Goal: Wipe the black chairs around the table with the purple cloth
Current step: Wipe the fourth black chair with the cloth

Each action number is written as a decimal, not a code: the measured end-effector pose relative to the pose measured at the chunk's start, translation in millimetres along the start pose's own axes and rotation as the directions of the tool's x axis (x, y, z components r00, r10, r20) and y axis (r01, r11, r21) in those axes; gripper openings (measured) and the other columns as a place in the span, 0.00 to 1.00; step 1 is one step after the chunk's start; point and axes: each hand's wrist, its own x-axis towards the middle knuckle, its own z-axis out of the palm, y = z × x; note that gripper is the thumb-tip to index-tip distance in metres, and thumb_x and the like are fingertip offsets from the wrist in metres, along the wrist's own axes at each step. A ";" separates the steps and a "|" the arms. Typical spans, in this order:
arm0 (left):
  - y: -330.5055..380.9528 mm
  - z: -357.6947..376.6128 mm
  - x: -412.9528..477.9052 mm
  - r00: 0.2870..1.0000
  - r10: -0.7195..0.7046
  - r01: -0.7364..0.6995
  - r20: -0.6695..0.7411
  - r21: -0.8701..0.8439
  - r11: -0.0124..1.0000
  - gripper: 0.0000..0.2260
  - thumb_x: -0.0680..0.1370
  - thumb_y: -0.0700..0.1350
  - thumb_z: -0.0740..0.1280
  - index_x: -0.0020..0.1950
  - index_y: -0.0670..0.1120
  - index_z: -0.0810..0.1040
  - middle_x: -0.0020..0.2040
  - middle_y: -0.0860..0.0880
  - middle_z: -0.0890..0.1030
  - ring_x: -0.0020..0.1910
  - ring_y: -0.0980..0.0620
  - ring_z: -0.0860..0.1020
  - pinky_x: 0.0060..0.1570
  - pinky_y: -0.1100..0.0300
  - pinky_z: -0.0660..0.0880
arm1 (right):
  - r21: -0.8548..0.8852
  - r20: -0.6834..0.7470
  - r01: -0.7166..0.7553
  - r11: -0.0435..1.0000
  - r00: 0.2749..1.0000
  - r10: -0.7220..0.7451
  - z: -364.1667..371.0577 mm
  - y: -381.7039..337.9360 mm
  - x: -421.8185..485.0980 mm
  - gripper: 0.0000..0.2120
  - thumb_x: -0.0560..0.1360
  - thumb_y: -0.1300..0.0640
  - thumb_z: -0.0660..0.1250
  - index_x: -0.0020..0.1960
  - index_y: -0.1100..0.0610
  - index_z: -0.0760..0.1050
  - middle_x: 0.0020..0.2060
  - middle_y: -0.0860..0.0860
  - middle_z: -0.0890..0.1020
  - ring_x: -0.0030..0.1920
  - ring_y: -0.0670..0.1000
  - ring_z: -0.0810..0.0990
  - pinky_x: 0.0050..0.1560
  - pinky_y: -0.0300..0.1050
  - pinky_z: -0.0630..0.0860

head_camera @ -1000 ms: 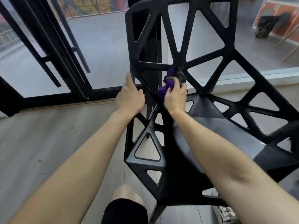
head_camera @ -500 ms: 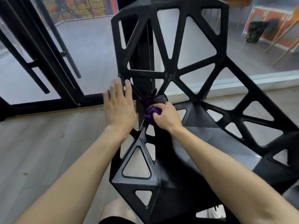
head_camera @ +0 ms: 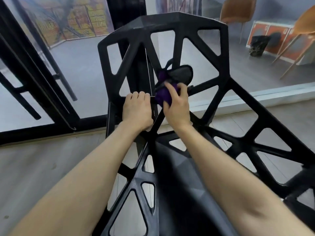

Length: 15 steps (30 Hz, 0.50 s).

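The right hand curls its fingers round the bunched purple cloth and presses it on the strut junction in the middle of the black chair backrest. A dark flap, hard to identify, sticks up just above the cloth. The left hand grips the crossbar just beside it, fingers curled over. Behind the backrest stand a black door frame and a pillar. Beyond the glass are tan chairs and a black bin.
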 end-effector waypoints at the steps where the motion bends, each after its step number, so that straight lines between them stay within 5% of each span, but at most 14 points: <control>1: -1.3 2.3 -0.1 1.000 0.010 -0.010 -0.020 -0.008 1.000 0.27 0.72 0.49 0.72 0.70 0.46 0.72 0.63 0.47 0.77 0.63 0.43 0.74 0.69 0.49 0.67 | 0.007 0.033 -0.019 1.000 0.999 0.018 7.2 8.4 -20.2 0.32 0.76 0.65 0.73 0.78 0.51 0.72 0.70 0.56 0.68 0.66 0.58 0.75 0.69 0.53 0.79; 5: -2.0 4.3 -3.6 0.999 0.010 -0.010 -0.041 -0.016 1.000 0.29 0.72 0.51 0.73 0.70 0.46 0.71 0.62 0.47 0.76 0.62 0.44 0.74 0.70 0.49 0.67 | -0.006 0.236 -0.064 0.998 0.970 0.064 1.1 23.1 -80.5 0.28 0.76 0.65 0.71 0.74 0.49 0.72 0.67 0.53 0.70 0.61 0.60 0.78 0.61 0.56 0.81; 10: -1.6 6.8 -9.3 0.999 -0.018 0.018 -0.026 0.000 1.000 0.33 0.68 0.46 0.73 0.72 0.46 0.69 0.64 0.47 0.75 0.64 0.44 0.72 0.73 0.50 0.64 | 0.113 -0.133 -0.110 0.988 0.983 0.124 -3.7 -2.0 6.9 0.20 0.81 0.62 0.68 0.72 0.52 0.75 0.63 0.53 0.73 0.52 0.49 0.78 0.54 0.25 0.73; 13: -0.2 6.0 -5.6 0.999 -0.004 0.004 -0.034 0.011 1.000 0.35 0.68 0.51 0.76 0.73 0.46 0.69 0.65 0.47 0.75 0.65 0.45 0.73 0.74 0.50 0.64 | 0.077 -0.109 -0.123 0.989 0.985 0.131 16.9 -7.1 -6.2 0.21 0.79 0.63 0.70 0.71 0.52 0.75 0.62 0.53 0.72 0.52 0.55 0.80 0.56 0.41 0.80; 15: -0.5 7.5 -3.5 0.998 -0.004 0.005 -0.058 0.010 1.000 0.36 0.68 0.55 0.78 0.72 0.46 0.70 0.64 0.47 0.76 0.64 0.45 0.74 0.73 0.50 0.65 | 0.064 0.072 -0.151 0.986 0.987 0.147 24.2 -0.5 -56.3 0.23 0.77 0.63 0.71 0.71 0.52 0.75 0.62 0.55 0.73 0.54 0.59 0.80 0.57 0.53 0.81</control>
